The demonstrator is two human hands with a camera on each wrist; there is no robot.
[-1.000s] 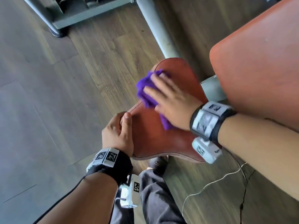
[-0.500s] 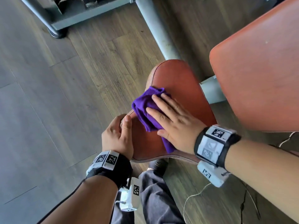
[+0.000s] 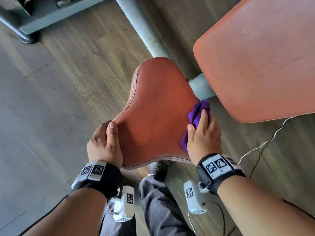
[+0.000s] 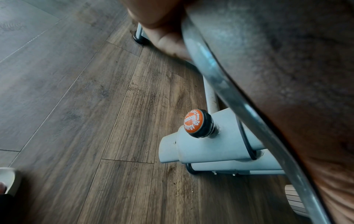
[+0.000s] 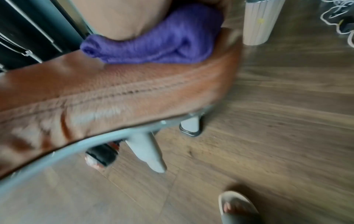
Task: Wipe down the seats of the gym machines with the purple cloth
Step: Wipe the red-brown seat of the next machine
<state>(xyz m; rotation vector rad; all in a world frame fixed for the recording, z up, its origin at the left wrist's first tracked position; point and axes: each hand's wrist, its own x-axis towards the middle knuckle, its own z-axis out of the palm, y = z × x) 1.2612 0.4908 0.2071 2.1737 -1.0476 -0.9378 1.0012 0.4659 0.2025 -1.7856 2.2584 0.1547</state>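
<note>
The brown leather seat point(image 3: 153, 116) stands in the middle of the head view. My left hand point(image 3: 109, 133) grips its left edge, thumb on top and fingers point(image 4: 164, 42) curled under the rim. The bunched purple cloth point(image 3: 198, 113) lies on the seat's right edge by the frame post. My right hand point(image 3: 202, 128) holds it there, thumb on the seat top and fingers over the side. In the right wrist view the cloth point(image 5: 162, 45) sits squeezed between my palm and the stitched seat side point(image 5: 114, 91).
A large brown back pad point(image 3: 255, 57) hangs close on the right. A grey frame tube point(image 3: 144, 31) runs back from the seat. An orange adjustment knob point(image 4: 193, 123) sits under the seat. A white cable point(image 3: 264, 142) trails on the wood floor. My leg point(image 3: 153, 201) stands below.
My right hand has swept the cloth from the seat's left-middle across to its right edge and now wraps over that edge. My left hand keeps its grip on the left edge.
</note>
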